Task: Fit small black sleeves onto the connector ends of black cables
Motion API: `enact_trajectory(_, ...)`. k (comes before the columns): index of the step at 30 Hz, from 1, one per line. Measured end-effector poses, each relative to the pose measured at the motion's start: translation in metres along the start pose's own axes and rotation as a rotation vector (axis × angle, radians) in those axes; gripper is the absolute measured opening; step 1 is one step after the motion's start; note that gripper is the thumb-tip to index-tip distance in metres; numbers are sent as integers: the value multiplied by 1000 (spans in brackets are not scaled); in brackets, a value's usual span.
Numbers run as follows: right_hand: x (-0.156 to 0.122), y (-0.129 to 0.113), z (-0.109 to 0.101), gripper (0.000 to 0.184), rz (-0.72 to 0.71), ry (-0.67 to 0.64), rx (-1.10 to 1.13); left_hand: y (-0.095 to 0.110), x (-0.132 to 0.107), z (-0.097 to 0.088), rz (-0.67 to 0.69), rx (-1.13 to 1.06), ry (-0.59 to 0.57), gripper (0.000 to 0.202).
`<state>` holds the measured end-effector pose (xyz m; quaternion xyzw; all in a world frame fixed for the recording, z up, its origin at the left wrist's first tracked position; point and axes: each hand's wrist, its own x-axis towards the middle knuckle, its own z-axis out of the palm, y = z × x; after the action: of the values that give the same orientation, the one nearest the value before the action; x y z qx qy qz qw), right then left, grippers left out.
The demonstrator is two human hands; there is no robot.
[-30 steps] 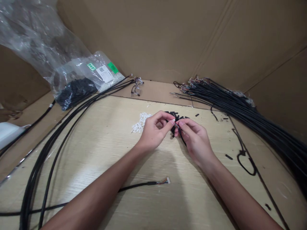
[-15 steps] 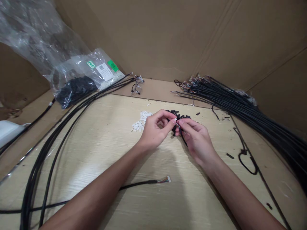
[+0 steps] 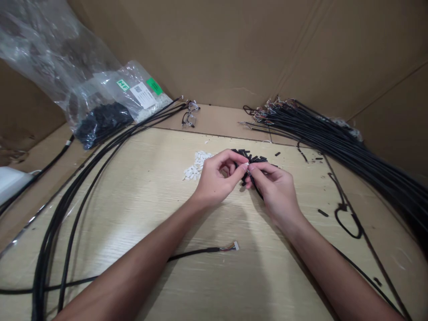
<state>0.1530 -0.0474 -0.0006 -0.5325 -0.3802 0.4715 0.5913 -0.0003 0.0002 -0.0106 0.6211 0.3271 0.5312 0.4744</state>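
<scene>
Thumb and fingers of my left hand (image 3: 219,176) pinch a small white connector housing (image 3: 246,164). Against it, my right hand (image 3: 276,187) pinches the wire end of a black cable (image 3: 257,189), which hangs down below the fingers. The fingertips of both hands nearly meet, and they hide the fine wires. Just behind them lies a pile of short black sleeves (image 3: 256,158). Left of my left hand is a heap of white connector housings (image 3: 195,167). Nearer to me, between my forearms, another black cable ends in a white connector (image 3: 236,245) with coloured wires.
A thick bundle of black cables (image 3: 334,138) with bare wire ends runs along the right. More black cables (image 3: 72,191) curve down the left side. Clear plastic bags (image 3: 107,98) of parts and a pair of glasses (image 3: 189,117) lie at the back, before cardboard walls (image 3: 214,49).
The fingertips of both hands have drawn slightly closer together, bringing the wire end up to the white housing. The whole view has shifted a little.
</scene>
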Motion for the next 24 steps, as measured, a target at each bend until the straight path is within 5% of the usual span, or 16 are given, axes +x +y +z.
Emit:
enact_trajectory(10, -2, -5, -2, 31, -245, -73, -197, 0, 0, 0, 10, 13, -2, 6)
enact_trajectory(19, 7, -12, -7, 40, 139, -254, 121, -5, 2, -3, -107, -155, -30, 24)
enact_trajectory(24, 7, -9, -7, 45, 130, -142, 101, -6, 1, -2, -108, -140, -17, 20)
